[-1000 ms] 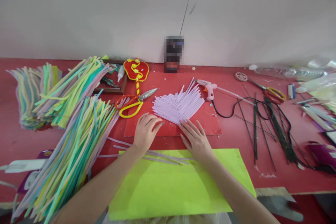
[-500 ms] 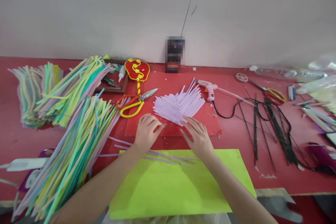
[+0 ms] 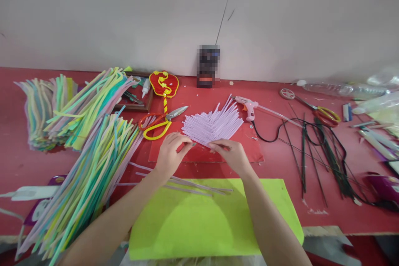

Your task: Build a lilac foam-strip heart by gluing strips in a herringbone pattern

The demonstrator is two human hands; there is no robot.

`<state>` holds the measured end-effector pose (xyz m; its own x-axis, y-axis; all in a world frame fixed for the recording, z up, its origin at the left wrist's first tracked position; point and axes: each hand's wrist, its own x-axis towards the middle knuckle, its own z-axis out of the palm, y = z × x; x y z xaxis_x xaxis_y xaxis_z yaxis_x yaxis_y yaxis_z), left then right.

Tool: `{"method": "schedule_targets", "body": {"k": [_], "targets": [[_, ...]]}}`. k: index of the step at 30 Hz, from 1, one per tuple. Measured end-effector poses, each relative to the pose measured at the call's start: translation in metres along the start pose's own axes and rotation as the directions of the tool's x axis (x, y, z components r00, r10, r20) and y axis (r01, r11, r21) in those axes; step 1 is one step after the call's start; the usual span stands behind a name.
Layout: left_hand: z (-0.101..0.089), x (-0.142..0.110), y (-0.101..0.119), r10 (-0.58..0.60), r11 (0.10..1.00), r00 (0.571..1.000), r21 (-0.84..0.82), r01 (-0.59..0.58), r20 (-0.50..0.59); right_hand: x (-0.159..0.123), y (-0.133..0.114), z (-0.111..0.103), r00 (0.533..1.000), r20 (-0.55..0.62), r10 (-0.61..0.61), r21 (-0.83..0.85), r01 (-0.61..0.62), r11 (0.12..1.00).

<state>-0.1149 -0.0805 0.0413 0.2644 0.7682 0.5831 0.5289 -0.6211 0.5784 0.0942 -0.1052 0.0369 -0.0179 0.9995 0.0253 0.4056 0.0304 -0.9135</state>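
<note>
A lavender leaf shape made of pipe cleaners (image 3: 213,124), its strips fanned in a herringbone from a middle line, lies on a red sheet (image 3: 249,151). My left hand (image 3: 171,153) pinches at its lower left edge with thumb and forefinger. At its bottom point, my right hand (image 3: 232,156) pinches with the fingertips and covers part of the end. Loose lavender pipe cleaners (image 3: 199,187) lie below my wrists, partly over a lime-green mat (image 3: 205,220).
Bundles of coloured pipe cleaners (image 3: 93,174) spread at left, beside red-and-yellow scissors (image 3: 158,126). A pink glue gun (image 3: 247,106) with a black cord lies right of the leaf. Farther right are dark green wires (image 3: 330,158) and a second pair of scissors (image 3: 326,114).
Both hands have closed from spread fingers into pinches at the leaf's lower edge. My right hand has shifted left and down to the bottom point.
</note>
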Motion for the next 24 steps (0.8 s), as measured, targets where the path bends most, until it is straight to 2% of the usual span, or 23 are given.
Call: {"method": "schedule_targets", "body": {"k": [2,4,7,10,13,15,18,24], "targets": [[0.002,0.004,-0.002,-0.004,1.0,0.998,0.019,0.003,0.068,-0.001,0.007,-0.013,0.998,-0.061,0.028,0.037,-0.026,0.999],[0.006,0.006,-0.001,0.019,0.998,0.98,0.059,-0.031,0.198,0.0,0.014,-0.023,0.99,-0.133,0.048,0.015,-0.046,0.999],[0.016,0.001,0.007,0.058,0.981,0.902,0.146,-0.132,0.428,0.003,0.023,-0.034,0.973,-0.228,-0.028,-0.114,0.002,0.994],[0.028,-0.012,0.021,0.064,0.934,0.838,0.263,-0.241,0.541,0.007,0.031,-0.035,0.96,-0.221,-0.173,-0.251,0.115,0.961],[0.038,-0.026,0.033,0.024,0.884,0.793,0.357,-0.301,0.609,0.009,0.038,-0.029,0.95,-0.171,-0.26,-0.353,0.187,0.917],[0.043,-0.032,0.037,-0.023,0.86,0.786,0.413,-0.299,0.618,0.009,0.04,-0.025,0.947,-0.146,-0.285,-0.397,0.208,0.894],[0.046,-0.036,0.038,-0.043,0.838,0.794,0.454,-0.302,0.607,0.008,0.042,-0.02,0.948,-0.111,-0.299,-0.441,0.223,0.869],[0.049,-0.038,0.036,0.004,0.836,0.818,0.447,-0.319,0.576,0.008,0.044,-0.017,0.951,-0.061,-0.302,-0.495,0.234,0.837]]}}
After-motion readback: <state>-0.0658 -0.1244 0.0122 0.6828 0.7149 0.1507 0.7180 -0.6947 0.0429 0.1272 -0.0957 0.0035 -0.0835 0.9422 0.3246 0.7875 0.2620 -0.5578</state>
